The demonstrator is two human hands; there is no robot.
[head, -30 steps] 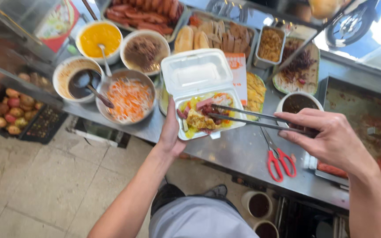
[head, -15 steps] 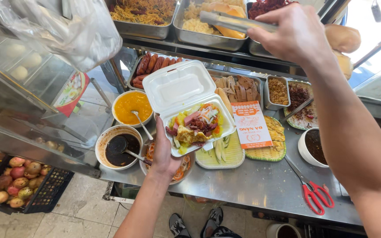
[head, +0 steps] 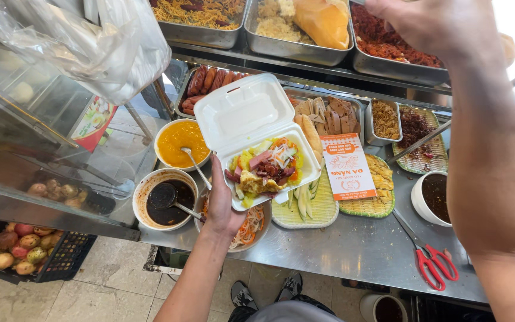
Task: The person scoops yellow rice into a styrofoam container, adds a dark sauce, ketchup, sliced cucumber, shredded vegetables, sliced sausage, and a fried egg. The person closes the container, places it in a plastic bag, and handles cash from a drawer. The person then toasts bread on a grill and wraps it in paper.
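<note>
A filled foam box [head: 257, 149] is gripped from beneath by the left hand [head: 222, 206], kept level over the desk [head: 353, 250]; the right hand [head: 430, 24] is raised over the trays [head: 293, 48], grip unclear.

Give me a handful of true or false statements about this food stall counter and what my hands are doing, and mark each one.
1. The left hand holds the open foam box from below. True.
2. The foam box is empty. False: it holds meat slices, egg and shredded vegetables.
3. Red-handled scissors lie on the steel counter. True.
4. The bowl of yellow sauce has no spoon in it. False: a spoon rests in it.
5. The right hand is raised over the upper trays. True.
</note>
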